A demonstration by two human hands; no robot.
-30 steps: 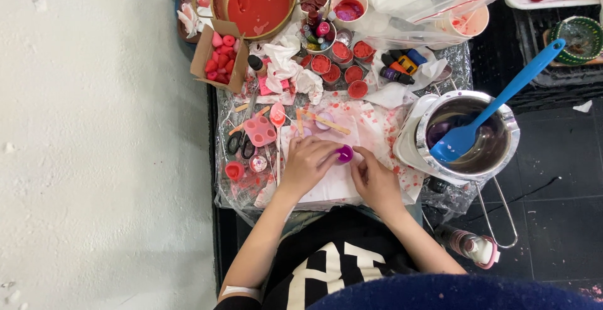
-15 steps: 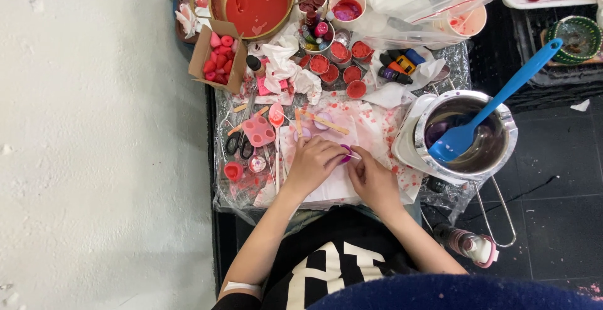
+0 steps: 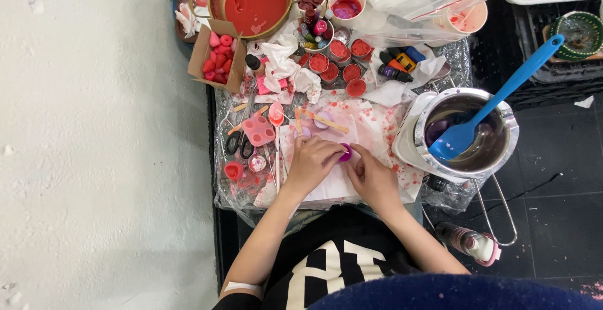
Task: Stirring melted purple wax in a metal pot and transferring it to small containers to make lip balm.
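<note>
1. Since the earlier frames the two hands have drawn a little closer over the small round magenta piece [image 3: 345,153], which a second ago showed more fully between them; now the fingertips cover most of it and it has barely shifted on the paper.
2. The grip of the left hand [image 3: 312,164] is narrow: its fingertips pinch the left edge of the magenta piece.
3. The right hand [image 3: 375,181] closes its grip on the same piece from the right and slightly below, so the piece lies at the meeting point of both hands, touching both.
4. Neither hand is clearer the nearer; the piece sits just ahead of both sets of fingertips, away from the body. It looks round, so I cannot tell any long axis.
5. Under the hands lies a white paper sheet spattered with red [image 3: 370,128], spread on the plastic-covered bench [image 3: 226,190].
6. Just beyond the left hand stands a pink moulded tray with round hollows [image 3: 258,130], with black-handled scissors [image 3: 239,139] beside it.
7. Well to the right sits a steel pot of dark liquid [image 3: 496,135] holding a blue silicone spatula [image 3: 496,106].
</note>
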